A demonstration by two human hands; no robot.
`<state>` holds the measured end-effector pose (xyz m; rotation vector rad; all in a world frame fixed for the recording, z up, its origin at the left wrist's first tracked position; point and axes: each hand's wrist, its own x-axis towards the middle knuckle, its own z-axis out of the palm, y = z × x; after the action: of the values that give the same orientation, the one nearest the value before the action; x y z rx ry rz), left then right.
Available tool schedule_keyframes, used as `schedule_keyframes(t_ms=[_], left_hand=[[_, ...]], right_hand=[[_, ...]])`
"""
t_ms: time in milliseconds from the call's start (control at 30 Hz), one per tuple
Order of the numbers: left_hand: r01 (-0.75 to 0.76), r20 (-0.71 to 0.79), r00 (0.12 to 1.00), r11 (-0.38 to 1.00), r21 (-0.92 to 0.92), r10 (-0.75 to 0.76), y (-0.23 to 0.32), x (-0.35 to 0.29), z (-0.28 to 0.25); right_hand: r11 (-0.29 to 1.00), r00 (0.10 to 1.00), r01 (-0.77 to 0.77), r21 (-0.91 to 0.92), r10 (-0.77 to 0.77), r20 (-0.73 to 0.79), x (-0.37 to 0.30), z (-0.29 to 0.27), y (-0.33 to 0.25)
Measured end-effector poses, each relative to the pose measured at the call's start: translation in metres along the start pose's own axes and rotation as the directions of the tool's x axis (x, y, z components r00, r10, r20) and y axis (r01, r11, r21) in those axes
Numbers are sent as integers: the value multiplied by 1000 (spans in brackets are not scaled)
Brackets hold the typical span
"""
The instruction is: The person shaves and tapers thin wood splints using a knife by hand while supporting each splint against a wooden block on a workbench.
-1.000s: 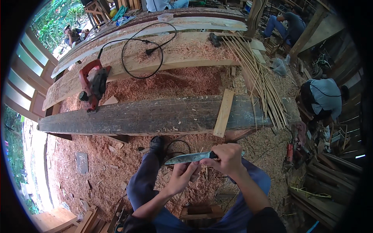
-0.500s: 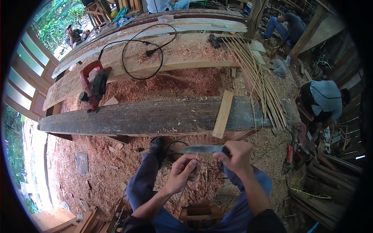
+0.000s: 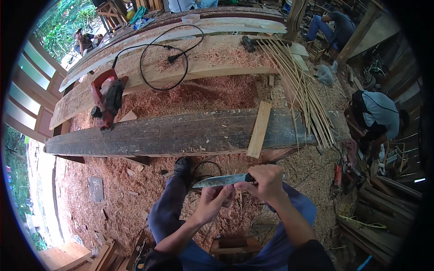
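Observation:
My right hand is wrapped round the dark handle of a knife. Its long grey blade points left and lies across the top of my left hand. The fingers of that hand are pinched together on a thin wooden stick, whose upper end is hidden by the blade and fingers. Both thumbs are close together beside the blade. In front of me a bundle of thin sticks lies across the dark plank, and a short pale board rests on it.
A red electric planer with a black cord stands at the left. A hammer lies on the curved board behind. Shavings cover the ground. A person bends down at the right; others sit farther back.
My right hand has moved left and slightly down, bringing the knife across my left hand. The stick's tip, visible above the fingers before, is now hidden.

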<state>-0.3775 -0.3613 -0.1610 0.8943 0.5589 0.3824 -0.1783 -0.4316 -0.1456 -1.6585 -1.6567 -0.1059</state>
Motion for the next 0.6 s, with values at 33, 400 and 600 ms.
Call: schedule_keyframes(t_ms=[33,400,600], left_hand=[[13,41,999,1000,-7,-13,1,0,-2],[-24,-23,999,999,-27,23,-5,0,-3],[-18,30,999,999,-41,19,-6,-2,-4]], right_hand=[[996,999,30,-83,-32,-28,2,-1,4],[999,998,-43,19,43,-41,-3,-5,3],[999,994,-44,-10,43,-105,0,-5,10]])
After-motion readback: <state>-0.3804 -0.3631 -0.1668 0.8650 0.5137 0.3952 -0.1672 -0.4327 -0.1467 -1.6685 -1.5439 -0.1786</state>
